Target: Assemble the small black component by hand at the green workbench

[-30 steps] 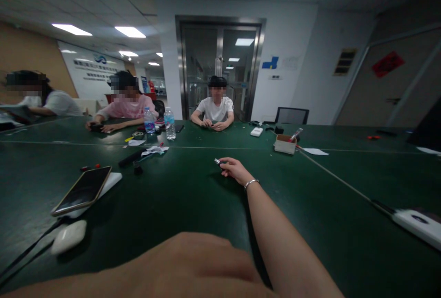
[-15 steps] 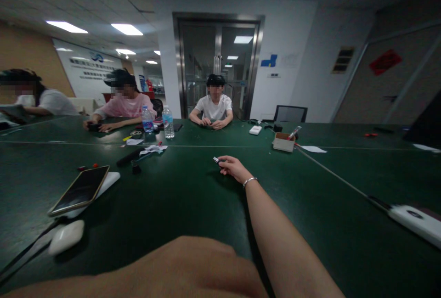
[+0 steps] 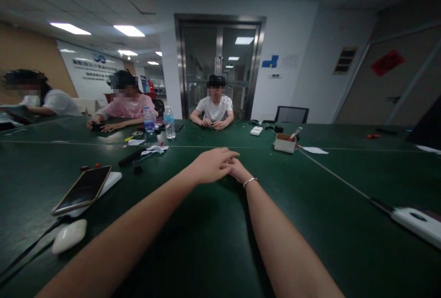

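Two bare forearms come in from the bottom corners and meet in a peak over the middle of the table [image 3: 327,206]. Left hand [image 3: 211,165] is back-up with its wrist bent, fingers pointing right and lapping over the right hand's [image 3: 238,170] fingertips, so the hands look together. Right arm slants up and left, a shiny silver bangle [image 3: 250,182] round the wrist. Can't tell if either set of fingers is clamped on anything. The small metal-tipped thing that poked out of the right fingers half a second ago is out of sight, with the left hand covering that spot. Tabletop is smooth dark green, slightly glossy, with a thin pale seam running across. Off to the left, a flat black-glass phone [image 3: 82,190] with a gold-ish edge lies on a white slab [image 3: 113,179], and just below it sits a smooth, rounded off-white case [image 3: 70,236]. Past the hands: two clear plastic bottles [image 3: 170,123] and a small open box [image 3: 285,144], boxy and pale outside.
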Action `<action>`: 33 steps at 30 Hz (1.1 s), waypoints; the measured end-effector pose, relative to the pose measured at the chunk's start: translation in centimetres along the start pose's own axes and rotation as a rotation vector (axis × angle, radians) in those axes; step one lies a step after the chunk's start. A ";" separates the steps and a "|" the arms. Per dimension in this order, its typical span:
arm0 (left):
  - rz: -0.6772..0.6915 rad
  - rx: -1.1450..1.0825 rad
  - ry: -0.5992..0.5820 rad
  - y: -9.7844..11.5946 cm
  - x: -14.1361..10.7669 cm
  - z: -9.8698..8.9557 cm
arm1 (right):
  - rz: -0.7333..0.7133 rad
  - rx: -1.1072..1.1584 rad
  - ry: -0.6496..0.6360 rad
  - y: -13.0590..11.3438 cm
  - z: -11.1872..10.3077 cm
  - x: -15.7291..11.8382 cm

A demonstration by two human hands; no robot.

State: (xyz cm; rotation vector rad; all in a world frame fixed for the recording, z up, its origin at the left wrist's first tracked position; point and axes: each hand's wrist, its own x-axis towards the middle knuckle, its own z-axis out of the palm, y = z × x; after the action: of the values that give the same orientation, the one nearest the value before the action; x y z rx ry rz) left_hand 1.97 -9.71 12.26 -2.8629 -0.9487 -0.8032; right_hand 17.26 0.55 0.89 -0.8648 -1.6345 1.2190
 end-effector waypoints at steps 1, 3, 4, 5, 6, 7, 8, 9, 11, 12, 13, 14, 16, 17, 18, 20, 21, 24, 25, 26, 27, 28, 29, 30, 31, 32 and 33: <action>-0.131 0.000 0.055 -2.5 0.9 1.2 | 0.003 0.007 0.017 0.1 0.1 0.1; -0.447 -0.068 0.168 -6.5 1.8 4.0 | 0.024 0.013 0.058 0.2 0.2 0.2; -0.567 -0.161 0.207 -7.9 1.9 5.4 | 0.030 0.002 0.075 0.2 0.3 0.2; -0.643 -0.277 0.238 -8.9 1.7 6.9 | 0.034 -0.016 0.086 0.1 0.4 0.2; -0.680 -0.372 0.255 -9.5 1.4 8.2 | 0.036 -0.038 0.089 0.1 0.4 0.2; -0.700 -0.424 0.261 -9.8 0.9 9.3 | 0.038 -0.058 0.085 0.0 0.5 0.3; -0.705 -0.440 0.254 -9.9 0.3 10.3 | 0.039 -0.077 0.079 -0.1 0.6 0.3; -0.698 -0.457 0.231 -9.9 -0.2 11.0 | 0.041 -0.092 0.070 -0.2 0.6 0.3; -0.660 -0.488 0.208 -9.9 -1.0 11.7 | 0.048 -0.115 0.047 -0.3 0.7 0.3; -0.645 -0.508 0.208 -9.9 -1.3 11.7 | 0.051 -0.117 0.039 -0.3 0.7 0.4; -0.635 -0.534 0.218 -10.0 -1.5 11.7 | 0.053 -0.111 0.035 -0.3 0.7 0.4; -0.631 -0.565 0.237 -10.2 -1.6 11.7 | 0.056 -0.097 0.036 -0.2 0.7 0.4; -0.629 -0.643 0.287 -10.7 -1.6 11.7 | 0.064 -0.048 0.056 -0.1 0.6 0.5; -0.625 -0.681 0.310 -10.9 -1.6 11.7 | 0.069 -0.020 0.071 0.0 0.6 0.5; -0.618 -0.712 0.324 -11.1 -1.6 11.7 | 0.073 0.007 0.082 0.1 0.5 0.5; -0.605 -0.744 0.322 -11.2 -1.6 11.7 | 0.085 0.049 0.100 0.3 0.5 0.5; -0.601 -0.744 0.310 -11.1 -1.6 11.6 | 0.092 0.067 0.104 0.3 0.4 0.4; -0.602 -0.698 0.272 -10.8 -1.7 11.3 | 0.120 0.139 0.101 0.1 0.3 0.3; -0.605 -0.678 0.266 -10.7 -1.7 11.2 | 0.129 0.167 0.099 0.1 0.3 0.3; -0.608 -0.656 0.264 -10.6 -1.7 11.1 | 0.134 0.193 0.100 0.0 0.3 0.3; -0.611 -0.633 0.265 -10.6 -1.7 11.0 | 0.135 0.215 0.108 0.0 0.3 0.3; -0.615 -0.607 0.268 -10.5 -1.7 10.9 | 0.130 0.231 0.126 0.0 0.2 0.3; -0.618 -0.581 0.266 -10.5 -1.7 10.8 | 0.123 0.242 0.149 0.1 0.2 0.3; -0.620 -0.553 0.258 -10.4 -1.7 10.8 | 0.113 0.248 0.174 0.2 0.2 0.4; -0.623 -0.524 0.249 -10.4 -1.8 10.7 | 0.104 0.253 0.192 0.2 0.1 0.4; -0.627 -0.497 0.241 -10.3 -1.8 10.6 | 0.097 0.256 0.200 0.3 0.1 0.4; -0.631 -0.473 0.233 -10.3 -1.8 10.5 | 0.092 0.260 0.199 0.4 0.0 0.4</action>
State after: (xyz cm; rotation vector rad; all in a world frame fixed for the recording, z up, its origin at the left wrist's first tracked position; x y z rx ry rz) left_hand -0.13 -0.49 0.90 -2.7068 -1.8749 -1.5494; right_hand 17.10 1.05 0.58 -0.8728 -1.2584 1.3292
